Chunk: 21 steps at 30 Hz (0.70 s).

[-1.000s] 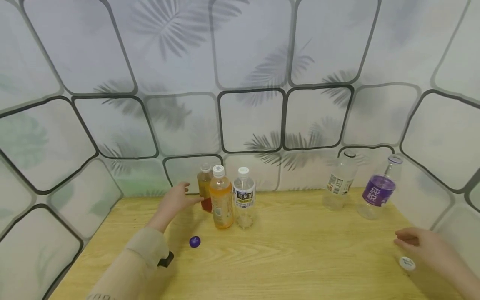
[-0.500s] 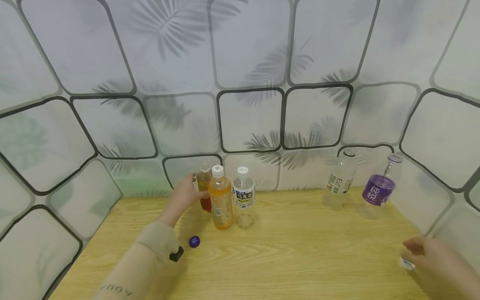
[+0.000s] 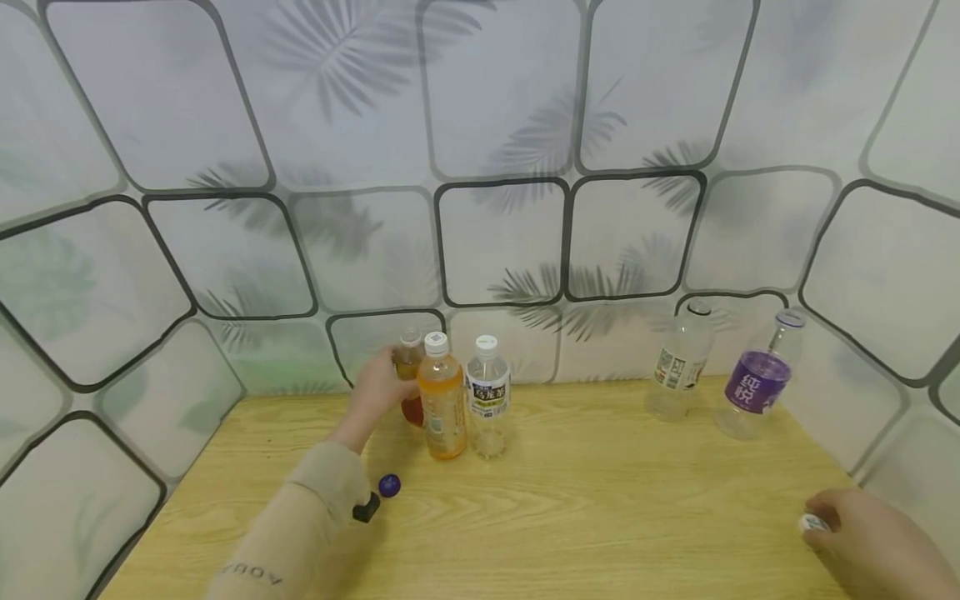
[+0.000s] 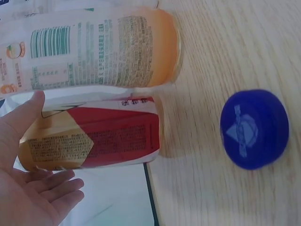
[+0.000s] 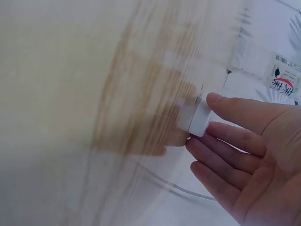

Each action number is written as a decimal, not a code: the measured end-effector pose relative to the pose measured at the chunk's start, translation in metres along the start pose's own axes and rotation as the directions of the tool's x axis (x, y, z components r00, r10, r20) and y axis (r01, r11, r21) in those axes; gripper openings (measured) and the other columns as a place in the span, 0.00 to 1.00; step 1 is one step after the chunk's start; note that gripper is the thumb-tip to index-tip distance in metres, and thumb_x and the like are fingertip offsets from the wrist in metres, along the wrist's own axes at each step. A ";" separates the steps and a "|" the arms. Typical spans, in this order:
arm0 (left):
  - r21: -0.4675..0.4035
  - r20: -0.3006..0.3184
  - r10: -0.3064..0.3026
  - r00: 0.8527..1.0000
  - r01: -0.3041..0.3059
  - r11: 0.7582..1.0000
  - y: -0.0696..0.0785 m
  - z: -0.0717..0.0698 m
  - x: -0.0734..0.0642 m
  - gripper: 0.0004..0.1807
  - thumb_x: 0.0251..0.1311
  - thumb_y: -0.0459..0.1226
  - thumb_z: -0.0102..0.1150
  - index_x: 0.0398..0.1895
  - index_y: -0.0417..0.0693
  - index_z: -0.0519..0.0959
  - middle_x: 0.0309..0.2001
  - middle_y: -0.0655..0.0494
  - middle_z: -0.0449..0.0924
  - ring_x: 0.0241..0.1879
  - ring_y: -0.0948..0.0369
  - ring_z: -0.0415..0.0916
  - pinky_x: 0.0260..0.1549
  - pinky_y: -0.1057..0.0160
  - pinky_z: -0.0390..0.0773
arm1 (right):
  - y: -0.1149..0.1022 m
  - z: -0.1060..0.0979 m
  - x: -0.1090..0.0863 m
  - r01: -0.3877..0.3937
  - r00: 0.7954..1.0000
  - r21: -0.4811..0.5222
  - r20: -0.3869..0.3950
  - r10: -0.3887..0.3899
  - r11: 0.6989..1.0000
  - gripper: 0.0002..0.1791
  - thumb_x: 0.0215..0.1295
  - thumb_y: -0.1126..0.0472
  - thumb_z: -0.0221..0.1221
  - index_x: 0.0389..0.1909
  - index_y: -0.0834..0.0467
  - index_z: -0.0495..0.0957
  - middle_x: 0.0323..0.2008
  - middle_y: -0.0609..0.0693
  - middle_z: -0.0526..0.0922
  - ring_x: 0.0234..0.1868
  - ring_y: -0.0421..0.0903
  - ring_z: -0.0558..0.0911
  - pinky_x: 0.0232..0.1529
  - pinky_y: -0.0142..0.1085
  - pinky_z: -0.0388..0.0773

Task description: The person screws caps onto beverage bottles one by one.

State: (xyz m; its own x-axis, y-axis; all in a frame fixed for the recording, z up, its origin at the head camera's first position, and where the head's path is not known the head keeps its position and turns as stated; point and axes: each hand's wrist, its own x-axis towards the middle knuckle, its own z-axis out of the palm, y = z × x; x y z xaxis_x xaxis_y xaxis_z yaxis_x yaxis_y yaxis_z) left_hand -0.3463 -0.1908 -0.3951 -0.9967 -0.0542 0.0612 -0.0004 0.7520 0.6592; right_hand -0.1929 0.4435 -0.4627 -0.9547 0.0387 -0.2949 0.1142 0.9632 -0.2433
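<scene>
On the left, my left hand [image 3: 379,385] is around the upper side of a red and gold drink bottle [image 4: 103,136]. In the left wrist view, its thumb lies along one side and its loosely bent fingers [image 4: 66,195] lie along the other, tips apart from the label. An orange drink bottle [image 3: 444,408] with a white cap partly hides that bottle in the head view. At the right, my right hand [image 3: 873,533] pinches a white bottle cap [image 5: 200,115] between thumb and fingers, low over the table. Nearer to me than the bottles lies a dark blue cap [image 3: 389,485].
Beside the orange drink stands a clear capped bottle [image 3: 488,400] with a white label. Two uncapped clear bottles stand at the back right, one with a white label [image 3: 679,368] and one with a purple label [image 3: 757,381]. A patterned wall surrounds the wooden table [image 3: 585,500].
My left hand has moved right and come around the red and gold bottle. My right hand has come down to the white cap on the table and now pinches it.
</scene>
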 end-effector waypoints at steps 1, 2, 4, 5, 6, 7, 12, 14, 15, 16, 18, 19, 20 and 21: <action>0.000 -0.008 0.001 1.000 -0.001 1.000 0.000 0.001 0.000 0.47 0.55 0.37 0.70 0.77 0.31 0.63 0.72 0.30 0.72 0.71 0.35 0.72 0.71 0.37 0.74 | -0.001 0.000 0.000 0.007 1.000 -0.006 -0.008 -0.007 1.000 0.36 0.68 0.44 0.68 0.55 0.76 0.78 0.46 0.66 0.88 0.48 0.67 0.86 0.47 0.63 0.82; -0.003 -0.015 -0.002 1.000 0.002 1.000 0.001 0.002 0.000 0.46 0.55 0.37 0.70 0.77 0.31 0.63 0.72 0.30 0.72 0.71 0.35 0.72 0.71 0.37 0.74 | -0.001 -0.001 -0.001 0.014 1.000 -0.011 -0.016 -0.015 1.000 0.35 0.68 0.45 0.68 0.55 0.75 0.79 0.46 0.65 0.88 0.47 0.67 0.86 0.47 0.63 0.82; -0.005 -0.032 -0.011 0.999 0.011 1.000 0.001 0.005 0.000 0.46 0.55 0.37 0.70 0.77 0.32 0.64 0.71 0.30 0.73 0.70 0.35 0.73 0.70 0.37 0.74 | -0.003 -0.001 -0.003 0.026 0.999 -0.021 -0.031 -0.027 0.999 0.32 0.68 0.47 0.68 0.53 0.74 0.80 0.45 0.65 0.89 0.47 0.67 0.86 0.47 0.64 0.82; -0.007 -0.040 -0.014 0.999 0.014 1.000 0.002 0.006 0.001 0.46 0.55 0.37 0.70 0.77 0.32 0.64 0.71 0.30 0.73 0.70 0.35 0.73 0.70 0.37 0.74 | -0.004 -0.001 -0.003 0.030 0.999 -0.025 -0.037 -0.031 0.999 0.30 0.68 0.49 0.69 0.52 0.74 0.81 0.44 0.64 0.89 0.46 0.67 0.86 0.47 0.64 0.81; -0.009 -0.047 -0.019 0.999 0.019 1.000 0.002 0.007 0.001 0.46 0.55 0.38 0.71 0.77 0.32 0.64 0.71 0.30 0.73 0.70 0.35 0.73 0.70 0.37 0.74 | -0.005 -0.002 -0.003 0.031 0.999 -0.028 -0.039 -0.032 0.999 0.28 0.68 0.50 0.69 0.50 0.73 0.82 0.43 0.64 0.89 0.46 0.67 0.86 0.47 0.65 0.81; -0.012 -0.054 -0.025 0.998 0.024 1.000 0.002 0.008 0.001 0.46 0.55 0.38 0.71 0.76 0.32 0.64 0.71 0.30 0.73 0.70 0.35 0.73 0.71 0.37 0.74 | -0.006 -0.002 -0.004 0.031 0.999 -0.030 -0.041 -0.033 0.999 0.26 0.67 0.50 0.69 0.49 0.72 0.83 0.43 0.63 0.90 0.46 0.67 0.86 0.47 0.65 0.81; -0.022 -0.070 -0.041 0.997 0.040 0.999 0.005 0.011 0.000 0.44 0.58 0.38 0.70 0.76 0.31 0.64 0.71 0.29 0.73 0.69 0.34 0.73 0.71 0.37 0.74 | -0.009 -0.002 -0.004 0.023 0.999 -0.033 -0.036 -0.024 0.999 0.23 0.66 0.52 0.70 0.45 0.70 0.84 0.40 0.59 0.90 0.43 0.64 0.87 0.47 0.64 0.82; -0.033 -0.072 -0.040 0.997 0.038 0.999 0.005 0.011 0.000 0.43 0.59 0.37 0.69 0.76 0.30 0.64 0.71 0.28 0.72 0.69 0.34 0.73 0.71 0.37 0.74 | -0.010 -0.003 -0.004 0.016 0.999 -0.036 -0.030 -0.017 0.999 0.23 0.66 0.52 0.70 0.44 0.70 0.85 0.39 0.59 0.90 0.43 0.64 0.87 0.47 0.64 0.82; -0.041 -0.071 -0.039 0.997 0.036 0.999 0.005 0.011 -0.001 0.43 0.60 0.36 0.69 0.76 0.29 0.63 0.71 0.28 0.72 0.70 0.34 0.73 0.71 0.37 0.73 | -0.010 -0.003 -0.004 0.012 1.000 -0.036 -0.027 -0.013 0.999 0.22 0.66 0.52 0.70 0.44 0.70 0.85 0.39 0.59 0.90 0.43 0.63 0.87 0.47 0.64 0.82; -0.046 -0.070 -0.036 0.997 0.033 0.998 0.006 0.012 -0.001 0.42 0.60 0.36 0.69 0.75 0.28 0.63 0.71 0.27 0.72 0.70 0.34 0.73 0.72 0.37 0.73 | -0.011 -0.003 -0.004 0.007 1.000 -0.035 -0.025 -0.008 0.999 0.22 0.66 0.52 0.70 0.44 0.70 0.85 0.39 0.58 0.90 0.42 0.62 0.87 0.47 0.64 0.82; -0.058 -0.068 -0.035 0.997 0.031 0.998 0.006 0.012 -0.001 0.42 0.60 0.36 0.68 0.75 0.28 0.63 0.71 0.26 0.72 0.70 0.34 0.72 0.72 0.38 0.73 | -0.011 -0.003 -0.004 0.016 0.999 -0.036 -0.029 -0.017 0.999 0.20 0.66 0.53 0.70 0.42 0.69 0.85 0.38 0.57 0.90 0.41 0.61 0.87 0.47 0.64 0.82; -0.064 -0.068 -0.036 0.997 0.032 0.997 0.006 0.012 -0.001 0.42 0.60 0.36 0.68 0.75 0.28 0.64 0.71 0.26 0.72 0.70 0.33 0.72 0.72 0.37 0.73 | -0.012 -0.002 -0.003 0.024 0.999 -0.039 -0.034 -0.025 0.999 0.18 0.66 0.54 0.70 0.42 0.68 0.86 0.37 0.57 0.90 0.40 0.59 0.87 0.46 0.63 0.82; -0.067 -0.065 -0.038 0.997 0.034 0.997 0.007 0.012 -0.001 0.42 0.60 0.36 0.68 0.75 0.27 0.64 0.71 0.26 0.72 0.70 0.33 0.72 0.72 0.37 0.73 | -0.012 -0.002 -0.003 0.031 0.999 -0.043 -0.040 -0.033 0.999 0.17 0.65 0.55 0.70 0.41 0.68 0.86 0.36 0.56 0.90 0.39 0.58 0.87 0.46 0.63 0.82; -0.070 -0.065 -0.042 0.997 0.037 0.997 0.007 0.013 -0.001 0.42 0.60 0.36 0.68 0.75 0.27 0.64 0.71 0.26 0.72 0.70 0.33 0.72 0.72 0.37 0.73 | -0.013 -0.002 -0.003 0.037 0.998 -0.047 -0.044 -0.040 0.998 0.16 0.64 0.57 0.70 0.40 0.67 0.86 0.36 0.55 0.90 0.39 0.57 0.87 0.46 0.63 0.82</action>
State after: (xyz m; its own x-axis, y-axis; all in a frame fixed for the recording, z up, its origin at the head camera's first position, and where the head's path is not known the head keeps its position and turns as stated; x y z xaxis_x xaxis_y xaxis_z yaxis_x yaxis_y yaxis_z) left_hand -0.3460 -0.1773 -0.4002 -0.9883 -0.1283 0.0822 -0.0319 0.7018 0.7117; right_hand -0.1923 0.4318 -0.4573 -0.9696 0.0122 -0.2444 0.0654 0.9754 -0.2106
